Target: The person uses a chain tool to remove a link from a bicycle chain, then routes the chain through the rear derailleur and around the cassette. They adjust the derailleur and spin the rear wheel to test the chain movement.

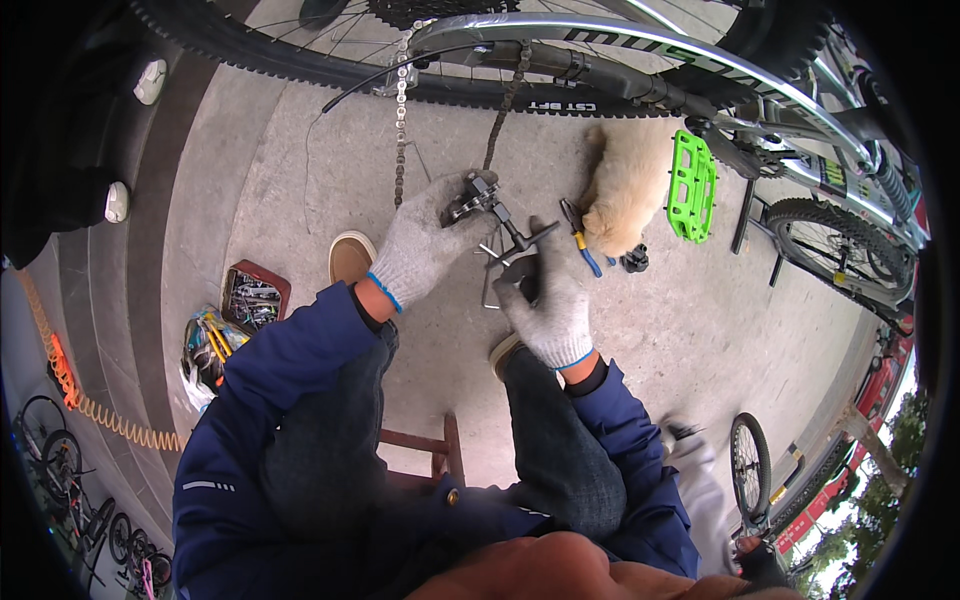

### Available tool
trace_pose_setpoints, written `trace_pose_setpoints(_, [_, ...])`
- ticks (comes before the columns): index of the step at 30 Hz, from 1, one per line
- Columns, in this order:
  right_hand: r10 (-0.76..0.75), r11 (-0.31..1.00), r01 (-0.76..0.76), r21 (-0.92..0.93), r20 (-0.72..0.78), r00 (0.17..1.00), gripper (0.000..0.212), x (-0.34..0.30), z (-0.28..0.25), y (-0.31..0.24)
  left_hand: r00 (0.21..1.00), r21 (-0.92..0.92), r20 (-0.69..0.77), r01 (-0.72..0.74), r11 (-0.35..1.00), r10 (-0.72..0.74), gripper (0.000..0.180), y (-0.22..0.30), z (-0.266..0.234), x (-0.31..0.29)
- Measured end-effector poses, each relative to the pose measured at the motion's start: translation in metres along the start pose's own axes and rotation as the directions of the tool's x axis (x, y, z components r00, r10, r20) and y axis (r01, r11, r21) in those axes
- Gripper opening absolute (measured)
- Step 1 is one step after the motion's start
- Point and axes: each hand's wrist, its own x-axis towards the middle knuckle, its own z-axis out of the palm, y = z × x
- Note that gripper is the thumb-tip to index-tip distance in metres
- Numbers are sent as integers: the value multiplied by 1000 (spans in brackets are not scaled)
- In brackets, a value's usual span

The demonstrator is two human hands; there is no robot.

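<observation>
My left hand (430, 240), in a pale knitted glove, is closed around the body of a black chain breaker tool (480, 200). My right hand (550, 310), gloved the same way, has its fingers bent at the tool's T-shaped handle (530, 238). A bicycle chain (401, 120) hangs in two strands from the bike above. One strand runs down to the left glove, and the other (497, 125) reaches the tool; where the chain meets the tool is partly hidden by my fingers.
A cream puppy (630, 180) is on the concrete by pliers (580, 238) and a small black part (635, 259). The bike's tyre (460, 97), frame (640, 45) and green pedal (692, 187) stand ahead. A red box of small parts (286, 282) and an air hose (115, 425) lie left.
</observation>
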Motion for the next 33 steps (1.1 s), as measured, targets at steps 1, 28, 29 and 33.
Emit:
trace_pose_setpoints(1, [68, 996, -66, 62, -39, 997, 76, -1, -3, -1, 1000, -24, 0, 6, 1000, -6, 54, 0, 0, 0])
trace_pose_setpoints(28, [209, 480, -399, 782, 340, 917, 44, 25, 35, 37, 980, 494, -86, -113, 862, 178, 28, -35, -3, -1])
trace_pose_setpoints(29, [199, 523, -388, 759, 334, 921, 45, 24, 38, 39, 988, 402, -113, -47, 914, 101, 28, -36, -3, -1])
trace_pose_setpoints(33, [178, 682, -312, 661, 264, 948, 42, 24, 47, 37, 984, 436, -114, -76, 897, 138, 27, -32, -6, -3])
